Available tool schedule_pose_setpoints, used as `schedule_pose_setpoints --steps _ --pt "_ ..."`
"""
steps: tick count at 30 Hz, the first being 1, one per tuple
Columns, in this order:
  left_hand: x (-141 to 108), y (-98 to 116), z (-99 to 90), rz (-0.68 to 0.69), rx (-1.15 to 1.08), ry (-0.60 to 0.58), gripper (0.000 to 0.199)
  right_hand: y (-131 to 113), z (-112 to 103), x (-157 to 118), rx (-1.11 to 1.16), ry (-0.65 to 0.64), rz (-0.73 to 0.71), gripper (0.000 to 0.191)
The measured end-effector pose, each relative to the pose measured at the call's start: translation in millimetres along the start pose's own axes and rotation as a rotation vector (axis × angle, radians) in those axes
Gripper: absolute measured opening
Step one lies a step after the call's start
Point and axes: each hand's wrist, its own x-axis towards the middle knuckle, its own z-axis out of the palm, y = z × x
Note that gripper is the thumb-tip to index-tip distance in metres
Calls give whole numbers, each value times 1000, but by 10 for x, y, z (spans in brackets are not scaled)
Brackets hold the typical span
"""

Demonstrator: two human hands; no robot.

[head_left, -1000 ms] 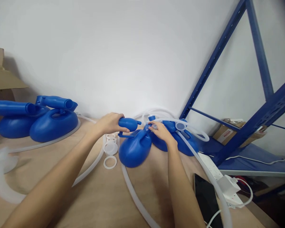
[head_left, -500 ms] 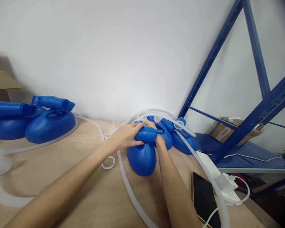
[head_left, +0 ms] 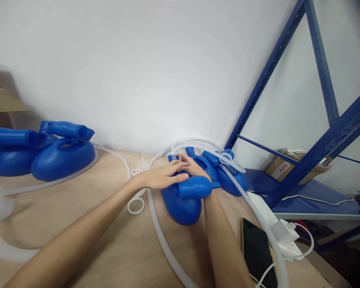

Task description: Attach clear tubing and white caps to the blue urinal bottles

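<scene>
A blue plastic bottle (head_left: 183, 208) stands on the wooden table (head_left: 120, 248), with a blue cylindrical piece (head_left: 195, 188) across its top. My left hand (head_left: 168, 175), fingers stretched out, touches the open end of that piece and reaches over my right hand. Behind the cylindrical piece is my right hand (head_left: 193, 166), near the bottle's neck; its grip is partly hidden. More blue bottles (head_left: 232, 180) stand just behind and to the right. Clear rings (head_left: 136, 205) lie left of the bottle.
Two more blue bottles (head_left: 63, 158) stand at the left. Clear tubing (head_left: 165, 240) curls over the table. At the right are a phone (head_left: 258, 250), a white power strip (head_left: 265, 212) and a blue metal rack (head_left: 267, 72).
The cylindrical piece has shifted right and toward me, showing its open end. My left hand has loosened from it and its fingers have straightened. The bottle has moved slightly right.
</scene>
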Motion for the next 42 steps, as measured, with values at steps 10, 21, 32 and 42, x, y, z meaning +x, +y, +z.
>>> schedule_pose_setpoints --steps 10,21,32,42 --pt "73 -810 -71 -103 331 490 57 -116 83 13 331 -236 121 52" --pt "37 -878 -8 -241 596 496 38 -54 192 5 566 -293 262 112" --pt "61 -663 66 -429 721 511 29 -208 189 -6 572 -397 247 100" --pt "91 -615 110 -489 742 515 28 -392 172 13 578 -423 189 83"
